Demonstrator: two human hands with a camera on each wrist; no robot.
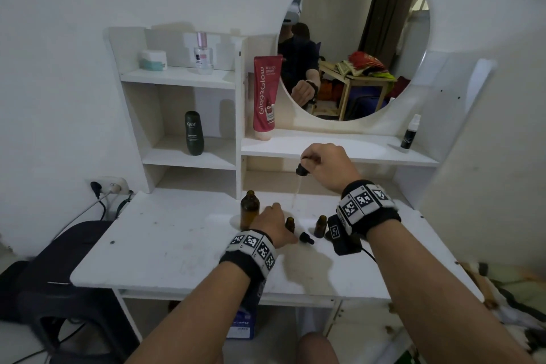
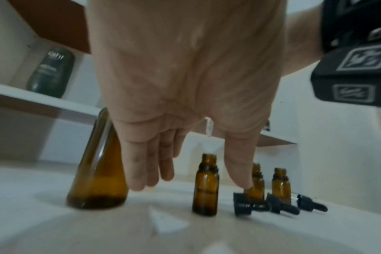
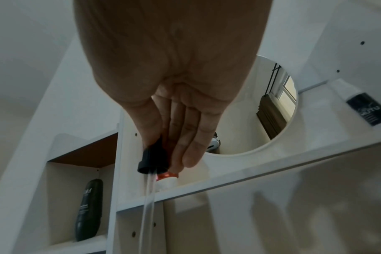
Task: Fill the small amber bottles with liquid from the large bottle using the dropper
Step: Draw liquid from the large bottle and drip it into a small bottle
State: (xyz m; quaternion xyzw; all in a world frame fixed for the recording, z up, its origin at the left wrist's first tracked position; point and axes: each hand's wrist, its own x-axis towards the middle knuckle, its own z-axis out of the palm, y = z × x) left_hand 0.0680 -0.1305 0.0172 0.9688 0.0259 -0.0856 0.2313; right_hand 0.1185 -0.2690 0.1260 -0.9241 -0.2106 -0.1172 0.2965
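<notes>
The large amber bottle [image 1: 250, 210] stands open on the white desk [image 1: 177, 245], with a little dark liquid at its bottom [image 2: 98, 197]. My left hand [image 1: 276, 223] is low over the desk between it and a small amber bottle [image 2: 206, 185], fingers [image 2: 146, 171] straight, holding nothing. Two more small bottles [image 2: 281, 183] stand open to the right. Three black dropper caps [image 2: 243, 204] lie in front of them. My right hand [image 1: 310, 161] pinches the black bulb of a dropper [image 3: 153, 159] above the bottles. Its glass tube [image 1: 295, 195] points down.
A shelf unit rises behind the desk with a dark Kahf bottle [image 1: 194, 133], a red tube [image 1: 265, 97], a perfume bottle [image 1: 203, 53] and a small spray bottle [image 1: 409, 134]. Behind hangs a round mirror [image 1: 354, 38]; at left, a wall socket [image 1: 109, 186] with cables.
</notes>
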